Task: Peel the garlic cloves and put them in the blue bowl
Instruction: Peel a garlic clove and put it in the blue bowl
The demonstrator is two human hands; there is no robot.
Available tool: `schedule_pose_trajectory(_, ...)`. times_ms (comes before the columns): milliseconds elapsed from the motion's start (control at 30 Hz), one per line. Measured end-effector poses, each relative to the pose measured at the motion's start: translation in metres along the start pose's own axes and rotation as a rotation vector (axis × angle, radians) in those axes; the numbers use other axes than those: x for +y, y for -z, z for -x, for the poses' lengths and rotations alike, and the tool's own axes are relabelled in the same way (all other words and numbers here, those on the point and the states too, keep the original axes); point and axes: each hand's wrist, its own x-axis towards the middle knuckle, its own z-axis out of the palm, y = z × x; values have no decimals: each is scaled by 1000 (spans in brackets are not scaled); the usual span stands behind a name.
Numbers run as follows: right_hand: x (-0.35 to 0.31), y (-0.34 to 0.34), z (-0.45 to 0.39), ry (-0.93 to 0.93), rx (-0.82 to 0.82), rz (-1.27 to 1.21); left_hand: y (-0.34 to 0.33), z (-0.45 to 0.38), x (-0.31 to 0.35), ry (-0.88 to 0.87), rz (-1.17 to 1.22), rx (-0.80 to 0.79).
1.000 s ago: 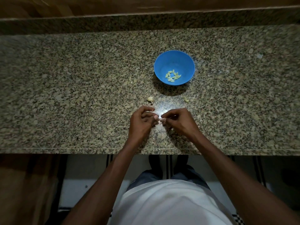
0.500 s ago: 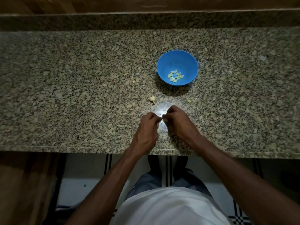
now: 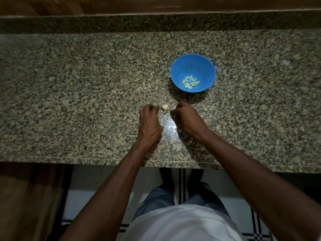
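Unpeeled garlic clove on the granite counter, just between the curled fingertips of left hand and right hand. Cannot tell whether either hand pinches anything. Peeled cloves inside the blue bowl, beyond the hands.

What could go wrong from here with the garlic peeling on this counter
The pale garlic pieces, one between the hands and one to the right, blend into the speckled granite counter in dim light, so one could be missed. Both the left hand and right hand are curled, contents hidden; a clove could slip. The blue bowl sits beyond the hands, so a tossed clove might miss.
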Motion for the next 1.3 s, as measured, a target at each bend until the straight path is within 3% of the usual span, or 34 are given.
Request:
schedule_pose_trajectory(233, 8, 7, 55, -49, -253, -111, -5, 43, -19, -167, 16, -30)
schedule_pose_trajectory(333, 22, 20, 72, -160, 12, -240, -5, 49, -24, -203, 78, -18)
schedule_pose_trajectory(433, 28, 30, 79, -378, 267, -230, 1, 41, -18, -67, 71, 62)
schedule_pose_trajectory(533, 16, 17, 80, -373, 256, -182, -2, 32, -7, -37, 3, 39)
schedule_pose_trajectory(733, -16, -8, 87, -253, 99, -252, -24, 56, 18, -279, 21, -164)
schedule_pose_trajectory(900, 11, 17, 89, -371, 216, -301, -27, 65, 8, -256, 109, -80)
schedule_pose_trajectory(1033, 20, 24, 84, -321, 194, -275, -26, 67, 22, -242, 28, -245)
schedule_pose_trajectory(1167, 24, 27, 85, -291, 267, -288, -38, 78, 34, -280, 45, -144)
schedule_pose_trajectory(1300, 47, 38, 103, -381, 397, -236, -49, 86, 39, -262, 78, -93)
